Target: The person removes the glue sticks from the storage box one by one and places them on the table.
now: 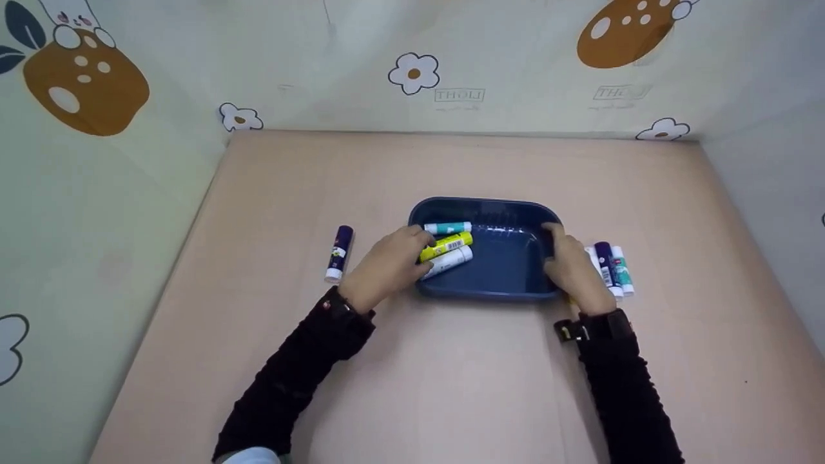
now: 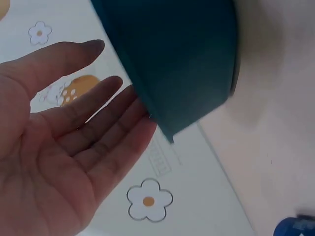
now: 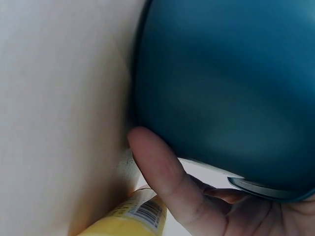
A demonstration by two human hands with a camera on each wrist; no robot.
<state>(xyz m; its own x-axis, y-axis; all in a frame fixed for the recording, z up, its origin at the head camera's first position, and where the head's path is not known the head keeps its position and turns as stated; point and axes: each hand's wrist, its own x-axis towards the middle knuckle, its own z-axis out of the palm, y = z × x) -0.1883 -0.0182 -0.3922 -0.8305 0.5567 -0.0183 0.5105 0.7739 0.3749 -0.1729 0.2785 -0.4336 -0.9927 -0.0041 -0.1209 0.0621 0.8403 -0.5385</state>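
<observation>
bin: a dark blue bin (image 1: 509, 274) is sat mid-surface (image 1: 451, 374), gripped at both ends
left hand: the left hand (image 1: 387, 264) is laid flat-fingered against the bin's left wall, nothing clenched
right hand: the right hand (image 1: 570, 267) is wrapped over the right rim, thumb pressed on the outer wall
inside the bin: teal, yellow (image 1: 446, 245) and white glue sticks are bunched at the left end
outside: a purple stick (image 1: 339, 252) is left lying apart on the left; a few more sticks (image 1: 612, 267) are lined up just right of the bin
</observation>
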